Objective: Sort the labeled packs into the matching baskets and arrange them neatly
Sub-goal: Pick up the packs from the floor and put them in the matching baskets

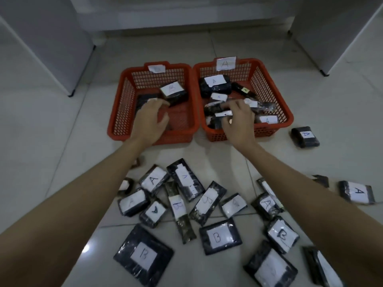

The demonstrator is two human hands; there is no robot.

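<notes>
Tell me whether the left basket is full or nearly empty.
Nearly empty. The left basket shows much bare red floor; only a B pack and a flat dark pack are plainly inside, with the left hand reaching in.

Plastic baskets, wrapped packs, tile floor
Orange baskets — matt plastic mesh; dark packs in glossy crinkled film, white paper labels; floor — smooth shiny tile.

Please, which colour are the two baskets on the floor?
Both baskets, left and right, are orange-red plastic mesh; the head view shows this.
</notes>
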